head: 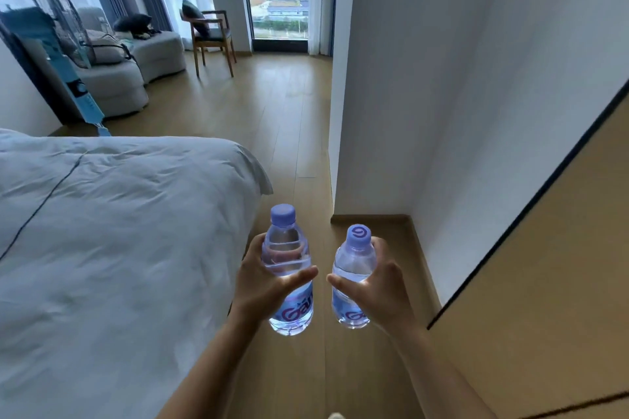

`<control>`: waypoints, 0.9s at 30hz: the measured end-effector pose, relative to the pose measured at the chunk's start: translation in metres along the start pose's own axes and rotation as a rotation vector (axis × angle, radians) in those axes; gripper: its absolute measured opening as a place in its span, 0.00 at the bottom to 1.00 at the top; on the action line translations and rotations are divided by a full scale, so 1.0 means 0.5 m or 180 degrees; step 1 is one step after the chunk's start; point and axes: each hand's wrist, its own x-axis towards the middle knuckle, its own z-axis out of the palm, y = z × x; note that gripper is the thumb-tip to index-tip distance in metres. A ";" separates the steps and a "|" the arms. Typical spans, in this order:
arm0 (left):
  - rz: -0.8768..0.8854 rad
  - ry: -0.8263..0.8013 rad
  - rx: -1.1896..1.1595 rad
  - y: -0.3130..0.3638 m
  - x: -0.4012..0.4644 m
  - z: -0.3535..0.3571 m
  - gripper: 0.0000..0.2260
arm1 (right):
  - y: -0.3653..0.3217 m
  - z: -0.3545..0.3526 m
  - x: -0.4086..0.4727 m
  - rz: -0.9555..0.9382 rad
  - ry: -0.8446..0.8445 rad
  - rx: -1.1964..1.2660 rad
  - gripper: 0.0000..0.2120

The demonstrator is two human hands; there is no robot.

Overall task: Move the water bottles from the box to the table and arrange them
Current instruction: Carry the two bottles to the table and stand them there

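Left hand [263,286] wrapped round a water bottle [288,269], thumb across the front, fingers curled behind. Right hand [379,286] gripping a second water bottle [352,277] the same way. Both bottles upright, purple-capped, held side by side and apart in mid-air above a wooden floor [282,119]. White-covered bed [112,231] to the left, white wall [425,78] to the right. Farther off, a grey sofa [149,54], a wooden chair [211,34] and a tall window [279,0].

bottles [287,269]: clear, purple caps | bed [119,231]: white | floor [272,105]: tan wood
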 end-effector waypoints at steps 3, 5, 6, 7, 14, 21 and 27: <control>0.0049 0.0087 0.0023 0.008 0.128 0.025 0.33 | 0.021 0.003 0.148 -0.0135 -0.0082 -0.0018 0.30; 0.0108 0.0166 0.0086 0.004 0.208 0.040 0.30 | 0.040 0.010 0.237 -0.0196 -0.0131 -0.0025 0.30; 0.0115 0.0197 0.0094 0.004 0.236 0.043 0.28 | 0.047 0.014 0.268 -0.0208 -0.0159 -0.0027 0.30; 0.0116 0.0232 0.0107 0.000 0.270 0.049 0.26 | 0.057 0.020 0.306 -0.0201 -0.0192 -0.0034 0.30; 0.0067 0.0237 0.0246 -0.040 0.529 0.064 0.32 | 0.092 0.093 0.559 -0.0217 -0.0305 -0.0046 0.29; 0.0141 0.0167 0.0313 -0.079 0.866 0.043 0.32 | 0.095 0.218 0.859 -0.0105 -0.0319 0.0049 0.28; 0.0216 0.0042 0.0278 -0.074 1.173 0.021 0.36 | 0.091 0.306 1.120 0.0109 -0.0161 0.0084 0.28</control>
